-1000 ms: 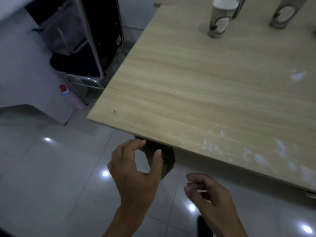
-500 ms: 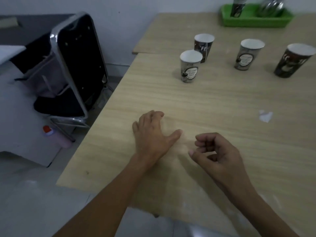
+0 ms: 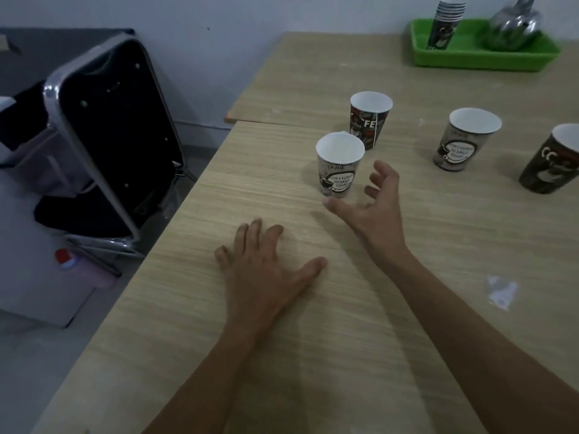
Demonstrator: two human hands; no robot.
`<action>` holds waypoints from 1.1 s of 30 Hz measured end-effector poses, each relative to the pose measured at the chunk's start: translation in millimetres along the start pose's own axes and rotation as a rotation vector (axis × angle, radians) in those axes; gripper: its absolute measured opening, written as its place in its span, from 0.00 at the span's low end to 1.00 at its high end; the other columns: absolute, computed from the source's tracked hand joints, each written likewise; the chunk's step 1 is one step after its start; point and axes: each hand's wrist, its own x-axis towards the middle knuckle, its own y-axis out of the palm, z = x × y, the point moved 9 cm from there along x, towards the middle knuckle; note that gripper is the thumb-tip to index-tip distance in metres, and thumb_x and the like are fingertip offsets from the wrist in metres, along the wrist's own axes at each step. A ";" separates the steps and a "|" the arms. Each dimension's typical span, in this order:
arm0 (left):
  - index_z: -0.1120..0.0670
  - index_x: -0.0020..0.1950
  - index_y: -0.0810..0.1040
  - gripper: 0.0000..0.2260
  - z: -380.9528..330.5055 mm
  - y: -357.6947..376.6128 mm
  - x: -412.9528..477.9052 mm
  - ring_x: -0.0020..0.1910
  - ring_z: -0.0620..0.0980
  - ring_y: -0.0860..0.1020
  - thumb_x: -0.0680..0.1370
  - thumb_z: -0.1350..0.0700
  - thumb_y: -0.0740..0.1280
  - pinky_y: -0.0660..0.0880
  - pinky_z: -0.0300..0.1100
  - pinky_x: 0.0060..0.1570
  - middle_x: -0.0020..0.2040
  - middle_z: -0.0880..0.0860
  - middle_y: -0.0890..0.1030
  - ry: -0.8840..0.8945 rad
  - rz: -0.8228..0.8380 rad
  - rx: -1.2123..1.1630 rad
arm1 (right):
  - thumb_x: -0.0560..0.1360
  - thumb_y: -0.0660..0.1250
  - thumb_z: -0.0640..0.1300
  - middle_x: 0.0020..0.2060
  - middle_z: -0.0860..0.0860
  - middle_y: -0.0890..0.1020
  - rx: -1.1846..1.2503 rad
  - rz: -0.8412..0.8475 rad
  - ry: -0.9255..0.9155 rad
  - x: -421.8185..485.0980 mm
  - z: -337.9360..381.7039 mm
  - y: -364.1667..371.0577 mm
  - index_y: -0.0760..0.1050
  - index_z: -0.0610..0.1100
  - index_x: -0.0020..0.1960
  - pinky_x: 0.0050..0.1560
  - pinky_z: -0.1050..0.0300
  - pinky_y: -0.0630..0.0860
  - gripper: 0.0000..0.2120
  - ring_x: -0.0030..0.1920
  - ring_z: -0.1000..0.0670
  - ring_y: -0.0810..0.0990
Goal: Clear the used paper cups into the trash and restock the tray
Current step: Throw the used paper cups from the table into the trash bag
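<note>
1. Left hand (image 3: 266,277) lies flat on the bench (image 3: 313,355), fingers straight.
2. Right hand (image 3: 377,203), fingers spread apart and empty, hovers just beside the nearest paper cup (image 3: 338,166).
3. Green tray (image 3: 470,62) stands far back.

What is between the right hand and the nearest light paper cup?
Nothing. The head view shows only bare table between the right hand and the light paper cup; the fingers are spread open.

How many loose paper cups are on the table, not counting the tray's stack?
4: a pale cup by the right hand, a dark cup behind it, a second pale cup farther right, a second dark cup at the right edge. More may be offscreen.
</note>
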 end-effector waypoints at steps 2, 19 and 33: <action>0.43 0.71 0.64 0.41 -0.1 -1.4 -0.4 0.76 0.49 0.52 0.64 0.21 0.54 0.52 0.60 0.70 0.77 0.49 0.59 0.003 0.002 -0.005 | 0.60 0.81 0.52 0.70 0.48 0.64 0.016 0.005 0.013 18.6 -4.0 9.2 0.54 0.49 0.74 0.66 0.49 0.70 0.51 0.66 0.50 0.68; 0.51 0.72 0.65 0.39 8.9 -4.1 -32.6 0.77 0.51 0.52 0.69 0.29 0.49 0.45 0.56 0.73 0.77 0.54 0.59 0.091 0.032 -0.152 | 0.64 0.78 0.38 0.51 0.56 0.77 0.149 0.041 -0.091 -58.6 41.0 17.6 0.68 0.44 0.59 0.46 0.67 0.74 0.29 0.47 0.65 0.76; 0.57 0.66 0.74 0.26 91.2 -50.2 -216.7 0.70 0.58 0.69 0.78 0.41 0.56 0.66 0.55 0.67 0.68 0.59 0.73 0.287 -0.176 -0.126 | 0.55 0.80 0.46 0.52 0.52 0.82 0.347 0.245 -0.014 -301.1 81.1 6.3 0.73 0.47 0.59 0.47 0.57 0.79 0.34 0.52 0.52 0.81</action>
